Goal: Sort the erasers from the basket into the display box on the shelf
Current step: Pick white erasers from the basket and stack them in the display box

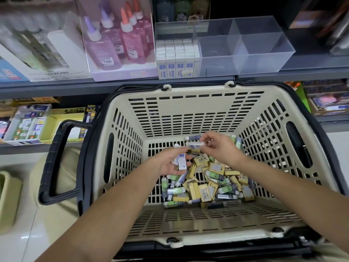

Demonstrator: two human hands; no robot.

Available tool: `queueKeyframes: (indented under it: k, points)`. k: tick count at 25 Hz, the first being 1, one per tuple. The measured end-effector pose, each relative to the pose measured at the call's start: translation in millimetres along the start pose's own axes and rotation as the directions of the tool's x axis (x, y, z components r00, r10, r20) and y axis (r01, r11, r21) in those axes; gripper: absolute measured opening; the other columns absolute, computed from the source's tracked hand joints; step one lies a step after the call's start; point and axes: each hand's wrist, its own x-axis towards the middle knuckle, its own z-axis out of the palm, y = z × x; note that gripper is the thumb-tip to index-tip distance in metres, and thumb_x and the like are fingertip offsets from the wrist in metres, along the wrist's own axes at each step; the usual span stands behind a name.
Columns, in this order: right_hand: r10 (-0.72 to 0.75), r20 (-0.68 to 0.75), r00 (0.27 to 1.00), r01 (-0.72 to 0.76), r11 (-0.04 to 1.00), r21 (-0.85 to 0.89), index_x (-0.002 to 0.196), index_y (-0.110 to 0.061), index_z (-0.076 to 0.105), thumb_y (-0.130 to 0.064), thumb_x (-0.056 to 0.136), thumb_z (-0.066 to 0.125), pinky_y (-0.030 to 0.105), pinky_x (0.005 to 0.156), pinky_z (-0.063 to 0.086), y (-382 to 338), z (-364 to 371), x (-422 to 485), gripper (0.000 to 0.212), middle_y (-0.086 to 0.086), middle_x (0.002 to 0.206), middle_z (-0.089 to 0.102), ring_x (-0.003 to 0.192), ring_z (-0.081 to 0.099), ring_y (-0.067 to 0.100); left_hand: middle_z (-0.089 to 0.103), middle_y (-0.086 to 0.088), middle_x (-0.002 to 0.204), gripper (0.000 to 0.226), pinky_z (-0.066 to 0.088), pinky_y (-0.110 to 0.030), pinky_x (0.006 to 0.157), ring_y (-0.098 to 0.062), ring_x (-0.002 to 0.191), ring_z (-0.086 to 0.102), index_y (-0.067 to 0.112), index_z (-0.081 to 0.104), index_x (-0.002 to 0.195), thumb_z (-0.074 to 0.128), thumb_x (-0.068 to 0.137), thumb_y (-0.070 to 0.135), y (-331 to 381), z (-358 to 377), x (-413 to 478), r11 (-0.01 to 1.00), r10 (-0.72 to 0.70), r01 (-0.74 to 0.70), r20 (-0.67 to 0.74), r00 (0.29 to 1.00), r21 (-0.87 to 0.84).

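- Shop aisle, with a grey shelf (132, 82) running across ahead; glue bottles (120, 40) on its left part, clear display box (264, 59) on its right.
- Leftmost compartment of the display box already packed with stacked erasers (176, 57), white with blue labels, standing upright in rows; other compartments bare as far as visible.
- Cream basket (188, 87) just below the shelf edge, holding a loose pile of erasers (207, 184) on its floor: yellow, green and white-and-blue sleeves all mixed.
- Left hand (168, 163) palm up over the pile, fingers curled round a small bundle of erasers (180, 162), white and blue like those in the box.
- Right hand (219, 146) just beyond it, pinching a single eraser (196, 144) of the same kind between thumb and fingertips, close to the bundle.
- Likely step: gathering a handful of one kind before lifting it to the box.
- Done, by the look of it: about one compartment.
- Left: most of the pile, with yellow and green kinds apparently not begun and none of either in the box.
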Motion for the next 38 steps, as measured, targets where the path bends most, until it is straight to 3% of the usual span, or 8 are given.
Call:
queueKeyframes:
  k: [4,7,15,21,26,31,36,38]
  points:
    - [-0.076,0.17,0.983,0.068,0.996,0.053,0.098,-0.015,0.07,-0.009,0.085,0.065,0.023,0.087,0.05,-10.9,13.2,-3.6,0.015,0.0,0.095,0.07,0.091,0.066,0.014,0.067,-0.005,0.079,0.027,0.053,-0.029,0.057,-0.019,0.07,0.063,0.016,0.066,0.096,0.074,0.076,0.033,9.2,8.2,-5.7,0.985,0.086,-0.079,0.041,0.995,-0.155]
    - [-0.02,0.101,0.995,0.009,0.994,0.111,0.093,-0.017,0.071,-0.012,0.088,0.062,0.014,0.073,0.049,-8.6,6.8,3.6,0.012,-0.009,0.087,0.069,0.075,0.061,-0.006,0.068,-0.007,0.087,0.029,0.052,-0.024,0.049,-0.017,0.066,0.067,0.014,0.061,0.109,0.07,0.082,0.015,18.3,-3.5,-8.7,0.97,0.132,-0.146,-0.086,0.988,-0.196]
    - [0.191,0.626,0.756,0.196,0.846,-0.496,0.12,-0.018,0.063,-0.016,0.094,0.05,0.034,0.098,0.045,34.8,20.1,-7.3,0.029,0.0,0.124,0.062,0.107,0.058,0.014,0.068,-0.004,0.08,0.025,0.051,-0.024,0.049,-0.015,0.062,0.067,0.019,0.06,0.107,0.068,0.083,0.021,16.6,-27.4,-5.9,0.955,0.136,-0.18,-0.192,0.972,-0.236]
    - [0.156,0.429,0.889,0.035,0.914,-0.405,0.129,-0.024,0.053,-0.012,0.096,0.043,0.032,0.085,0.053,32.4,-3.0,0.0,0.037,-0.002,0.131,0.055,0.095,0.064,0.016,0.064,-0.005,0.081,0.032,0.047,-0.023,0.045,-0.014,0.057,0.066,0.014,0.058,0.108,0.071,0.081,0.027,17.4,-26.0,-3.4,0.964,0.126,-0.16,-0.164,0.978,-0.213]
    - [0.297,0.781,0.549,0.013,0.931,-0.364,0.109,-0.011,0.067,-0.004,0.092,0.047,0.033,0.101,0.046,14.3,32.6,-26.6,0.027,0.002,0.115,0.067,0.101,0.062,0.004,0.06,-0.003,0.07,0.018,0.041,-0.019,0.043,-0.01,0.051,0.06,0.014,0.057,0.1,0.063,0.086,0.024,18.6,-24.9,-5.0,0.969,0.148,-0.173,-0.142,0.979,-0.178]
    - [0.155,0.462,0.873,-0.054,0.973,-0.225,0.119,-0.018,0.062,-0.002,0.094,0.045,0.008,0.096,0.039,8.9,-14.1,1.9,0.035,-0.014,0.126,0.053,0.117,0.05,0.001,0.064,-0.003,0.066,0.007,0.041,-0.019,0.044,-0.011,0.055,0.059,0.014,0.062,0.088,0.063,0.085,0.021,19.6,-21.1,-6.8,0.978,0.135,-0.149,-0.099,0.986,-0.144]
    - [0.437,0.729,0.528,-0.055,0.873,-0.484,0.109,-0.01,0.066,0.0,0.092,0.044,0.029,0.093,0.05,26.8,-15.4,-18.1,0.029,0.007,0.119,0.065,0.105,0.063,0.011,0.063,-0.003,0.073,0.011,0.041,-0.02,0.043,-0.01,0.057,0.058,0.015,0.059,0.092,0.063,0.084,0.022,16.1,-16.8,-4.3,0.99,0.11,-0.116,-0.07,0.991,-0.076]
    - [0.342,0.687,0.641,-0.038,0.908,-0.417,0.121,-0.012,0.061,-0.002,0.094,0.044,0.034,0.107,0.038,20.5,-2.5,-13.3,0.033,0.003,0.132,0.056,0.12,0.053,0.013,0.064,-0.004,0.07,0.008,0.041,-0.02,0.041,-0.01,0.055,0.059,0.013,0.061,0.089,0.063,0.085,0.02,15.9,-15.0,-4.2,0.987,0.107,-0.111,-0.041,0.993,-0.114]
